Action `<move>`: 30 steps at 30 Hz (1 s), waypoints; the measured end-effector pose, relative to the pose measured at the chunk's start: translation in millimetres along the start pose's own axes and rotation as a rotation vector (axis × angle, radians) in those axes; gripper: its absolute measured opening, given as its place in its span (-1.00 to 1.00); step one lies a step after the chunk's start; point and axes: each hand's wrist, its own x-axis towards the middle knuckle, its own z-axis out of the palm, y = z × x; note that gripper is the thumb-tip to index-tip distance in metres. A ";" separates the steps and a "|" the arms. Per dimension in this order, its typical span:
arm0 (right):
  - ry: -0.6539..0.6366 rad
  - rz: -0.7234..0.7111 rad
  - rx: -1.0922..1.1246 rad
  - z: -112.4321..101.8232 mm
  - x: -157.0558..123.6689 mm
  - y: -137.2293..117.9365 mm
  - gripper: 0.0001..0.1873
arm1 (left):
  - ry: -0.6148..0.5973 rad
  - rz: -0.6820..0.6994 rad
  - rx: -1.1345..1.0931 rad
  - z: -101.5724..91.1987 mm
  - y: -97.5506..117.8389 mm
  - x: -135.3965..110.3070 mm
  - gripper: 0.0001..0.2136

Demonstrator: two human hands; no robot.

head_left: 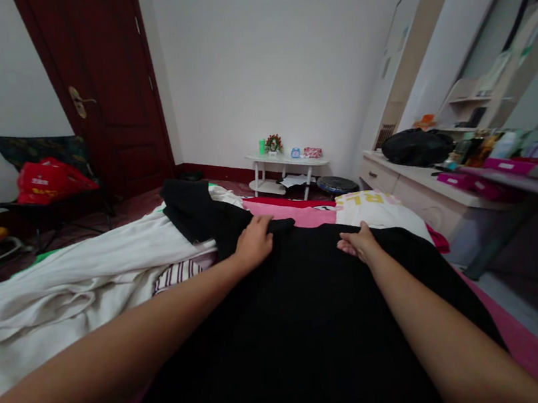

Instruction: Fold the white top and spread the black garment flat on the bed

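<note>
Closest to the person, a black garment (pixel 289 333) lies spread flat over the pink bed cover (pixel 534 350), filling most of the near bed. Both bare forearms stretch out across it. The left hand (pixel 253 243) rests on the garment's far left edge, palm down, fingers gently curled over a fold of the black cloth without clearly gripping it. The right hand (pixel 360 244) lies on the garment's far edge too, to the right of the left hand, knuckles up and fingers tucked under; whether it pinches the cloth I cannot tell.

Left of the black garment lies a heap of white clothing (pixel 59 286), with a striped piece (pixel 176 276) peeping out just beside the garment. Beyond its far edge lie a pink cloth (pixel 296 214) and a white top with yellow letters (pixel 375 206).

Farther off, past the bed, stands a small white table (pixel 288 161) against the wall. Left of it is a dark red door (pixel 104 84), and a chair holding a red bag (pixel 51 180). To the garment's right stands a cluttered desk (pixel 423 188).
</note>
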 end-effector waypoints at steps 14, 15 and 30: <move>0.093 -0.129 0.000 5.4 6.0 15.4 -0.62 | -0.206 -0.444 -0.120 39.0 -26.0 86.6 -0.68; 0.108 -0.172 0.031 5.6 6.2 17.7 -0.63 | -0.149 -0.425 -0.108 37.4 -25.9 86.7 -0.72; -0.058 -0.597 -0.271 6.1 23.9 31.6 -0.15 | -0.162 -0.018 0.171 75.2 -28.4 70.9 -0.26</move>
